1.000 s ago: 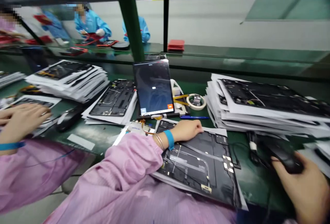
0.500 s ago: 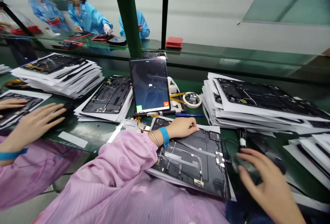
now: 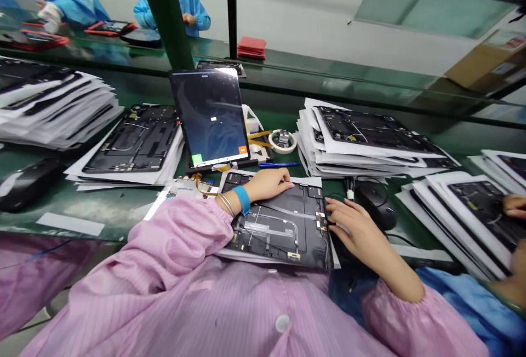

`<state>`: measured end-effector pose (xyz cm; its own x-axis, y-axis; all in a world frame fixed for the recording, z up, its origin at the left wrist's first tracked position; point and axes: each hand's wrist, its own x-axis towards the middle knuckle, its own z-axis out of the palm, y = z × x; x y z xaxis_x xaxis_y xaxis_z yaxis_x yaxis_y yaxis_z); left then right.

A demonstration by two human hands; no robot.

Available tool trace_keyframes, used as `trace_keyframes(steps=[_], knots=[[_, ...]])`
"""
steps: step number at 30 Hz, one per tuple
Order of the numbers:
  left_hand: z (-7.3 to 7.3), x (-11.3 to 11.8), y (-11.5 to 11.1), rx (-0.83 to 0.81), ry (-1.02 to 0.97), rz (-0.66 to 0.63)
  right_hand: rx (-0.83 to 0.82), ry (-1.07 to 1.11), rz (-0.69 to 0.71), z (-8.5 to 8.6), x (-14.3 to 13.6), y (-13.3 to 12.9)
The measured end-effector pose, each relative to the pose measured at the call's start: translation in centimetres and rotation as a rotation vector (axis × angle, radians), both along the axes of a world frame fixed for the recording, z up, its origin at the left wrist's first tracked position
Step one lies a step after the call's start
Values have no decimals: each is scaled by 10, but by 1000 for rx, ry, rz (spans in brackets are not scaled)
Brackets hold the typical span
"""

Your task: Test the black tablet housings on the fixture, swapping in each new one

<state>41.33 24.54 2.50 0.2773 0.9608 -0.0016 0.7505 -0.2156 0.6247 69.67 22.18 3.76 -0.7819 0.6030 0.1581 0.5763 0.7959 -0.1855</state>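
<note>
A black tablet back housing [image 3: 308, 242], its inner side up, lies on white paper in front of me. Flat ribbon strips and small metal contacts show on it. My left hand [image 3: 271, 183], with a blue wristband, rests on its upper part. The fingers there are curled closed; what they hold, if anything, is hidden. At the housing's right edge, by the metal contacts, are the fingertips of my right hand [image 3: 357, 231], fingers apart. Behind the housing a lit tablet screen [image 3: 211, 119] leans upright, with an orange ribbon cable [image 3: 201, 183] at its foot.
Paper-layered housing stacks stand at far left [image 3: 61, 119], left [image 3: 133, 146] and right [image 3: 370, 132]. A blue pen [image 3: 279, 165], a tape roll [image 3: 282, 142] and two black mice [image 3: 376, 203] lie around. At the right edge, another person's hand [image 3: 515, 205] touches a housing.
My right hand has moved left, from beside the mouse to the housing's right edge. My left hand stays on the housing. The view has turned right; the neighbour's hands at left are out of sight.
</note>
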Motion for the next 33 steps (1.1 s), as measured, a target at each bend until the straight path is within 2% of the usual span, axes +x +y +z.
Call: trace_keyframes(steps=[4,7,11,13,15,18,20,22,24,26,28,30,33], knots=[[4,-1,-1,-14,-4,-2,22,-24,-66,0,-6,-2],[4,-3,-1,-10,-4,-11,20,-21,-30,1,-8,1],[1,-3,0,-19,-27,-12,-113,-55,-24,9,3,7],[6,-2,-2,14,-50,-28,-180,-81,-54,18,8,8],[22,-4,-8,155,-83,-40,-180,-62,-74,30,2,11],[60,-22,-30,462,-177,40,-58,26,-92,44,-37,23],[83,-49,-48,560,-206,212,25,-20,-142,43,-76,39],[93,-84,-65,556,-150,459,80,-133,-209,33,-113,58],[87,-123,-77,511,-44,697,115,-182,-229,21,-139,74],[70,-156,-83,429,94,839,142,-181,-217,13,-149,83],[48,-178,-83,321,216,863,178,-171,-212,13,-147,81],[31,-188,-79,230,273,841,231,-69,-226,22,-134,67],[18,-188,-72,169,294,830,244,277,-265,38,-107,33]])
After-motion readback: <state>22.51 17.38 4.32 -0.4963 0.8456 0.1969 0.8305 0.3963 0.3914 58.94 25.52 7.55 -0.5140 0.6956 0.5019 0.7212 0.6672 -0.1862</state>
